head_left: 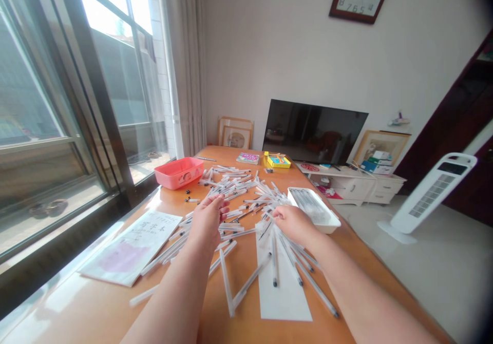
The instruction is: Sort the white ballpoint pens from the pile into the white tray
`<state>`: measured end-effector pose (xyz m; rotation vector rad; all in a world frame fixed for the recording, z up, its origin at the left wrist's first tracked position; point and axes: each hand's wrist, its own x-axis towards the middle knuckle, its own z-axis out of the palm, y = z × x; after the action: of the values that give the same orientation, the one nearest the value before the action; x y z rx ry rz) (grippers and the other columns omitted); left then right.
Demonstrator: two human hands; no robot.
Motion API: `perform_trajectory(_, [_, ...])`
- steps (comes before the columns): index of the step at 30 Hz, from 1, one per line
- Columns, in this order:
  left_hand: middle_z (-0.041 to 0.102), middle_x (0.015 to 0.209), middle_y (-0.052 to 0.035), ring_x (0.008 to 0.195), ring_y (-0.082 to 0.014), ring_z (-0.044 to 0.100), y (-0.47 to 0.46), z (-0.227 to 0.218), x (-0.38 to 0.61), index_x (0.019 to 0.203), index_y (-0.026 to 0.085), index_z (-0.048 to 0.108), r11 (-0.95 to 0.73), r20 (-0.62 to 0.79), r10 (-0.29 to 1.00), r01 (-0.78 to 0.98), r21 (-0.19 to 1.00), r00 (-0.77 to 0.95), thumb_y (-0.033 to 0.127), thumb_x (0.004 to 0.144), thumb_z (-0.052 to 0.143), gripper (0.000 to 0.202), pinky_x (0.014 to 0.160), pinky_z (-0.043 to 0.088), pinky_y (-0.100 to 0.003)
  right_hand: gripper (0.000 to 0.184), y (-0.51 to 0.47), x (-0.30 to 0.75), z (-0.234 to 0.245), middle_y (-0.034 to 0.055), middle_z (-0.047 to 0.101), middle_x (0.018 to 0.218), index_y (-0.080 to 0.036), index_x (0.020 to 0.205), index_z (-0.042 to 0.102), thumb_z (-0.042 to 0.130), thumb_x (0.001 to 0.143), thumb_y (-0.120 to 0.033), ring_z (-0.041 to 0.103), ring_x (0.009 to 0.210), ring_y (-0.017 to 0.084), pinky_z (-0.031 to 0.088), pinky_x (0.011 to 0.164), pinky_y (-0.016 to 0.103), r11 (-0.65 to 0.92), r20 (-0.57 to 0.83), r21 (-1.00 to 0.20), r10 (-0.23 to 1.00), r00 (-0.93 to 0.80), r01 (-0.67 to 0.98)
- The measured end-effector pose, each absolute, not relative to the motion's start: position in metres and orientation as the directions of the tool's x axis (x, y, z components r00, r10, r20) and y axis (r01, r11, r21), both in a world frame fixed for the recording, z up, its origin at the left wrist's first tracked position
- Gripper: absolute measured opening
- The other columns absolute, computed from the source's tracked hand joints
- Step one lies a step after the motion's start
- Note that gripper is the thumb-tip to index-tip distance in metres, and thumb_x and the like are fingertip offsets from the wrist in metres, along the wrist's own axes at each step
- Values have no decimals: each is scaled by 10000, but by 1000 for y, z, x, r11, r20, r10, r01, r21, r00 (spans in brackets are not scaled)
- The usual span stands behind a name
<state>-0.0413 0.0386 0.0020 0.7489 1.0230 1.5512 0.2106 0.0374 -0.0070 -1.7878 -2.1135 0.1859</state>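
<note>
A heap of several clear-barrelled pens [239,190] is spread over the orange wooden table [246,323]. My left hand [208,221] hovers over the left part of the heap with its fingers curled and slightly apart; nothing shows in it. My right hand [292,222] rests on the pens at the right, knuckles up, fingers bent down into the pile; what they grip is hidden. A white sheet of paper [283,292] lies under the nearest pens.
A pink plastic tray [179,172] stands at the table's left, a white tray [314,208] holding pens at the right. A printed booklet [133,246] lies near left. Small books [248,157] and a yellow box [277,160] sit at the far end. TV [314,131], white fan [427,197].
</note>
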Motion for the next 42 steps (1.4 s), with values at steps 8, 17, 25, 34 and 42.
perform_trajectory(8, [711,851,-69,605,-88,587,38,1,-37,972,155,661,-20,-83,973,-432,902,-217,371,676,792,389,557,411,-202,332,52,206,-8,41,670,1032,-347,1100,752,537,891,-205,624,929,208,397,747,284,282,176,-84,948,-264,956])
perform_trajectory(17, [695,831,-53,602,-86,581,39,-1,-38,961,165,661,-5,-96,973,-438,899,-208,398,663,806,405,563,414,-209,335,74,187,-11,82,623,1120,-343,1089,772,574,884,-167,570,1074,252,426,857,339,424,108,104,895,-434,900])
perform_trajectory(25, [702,883,-61,623,-79,586,37,3,-38,980,159,668,28,-127,972,-437,899,-199,389,665,804,413,577,411,-204,213,76,174,-10,67,640,1091,-281,959,763,563,916,-222,545,1080,243,419,849,326,473,136,84,866,-480,877])
perform_trajectory(34, [698,855,-55,600,-81,581,40,-2,-38,965,164,663,8,-99,977,-428,904,-190,409,654,806,421,565,409,-209,144,52,158,2,32,692,1026,-264,997,688,555,943,-258,585,1047,210,411,867,297,519,312,-99,826,-469,849])
perform_trajectory(42, [707,877,-72,602,-86,575,37,2,-34,983,155,663,39,-117,976,-377,925,-185,406,665,793,425,571,394,-215,193,22,165,18,38,721,923,-253,1027,593,549,938,-419,680,896,214,494,790,312,403,482,-724,876,-8,560])
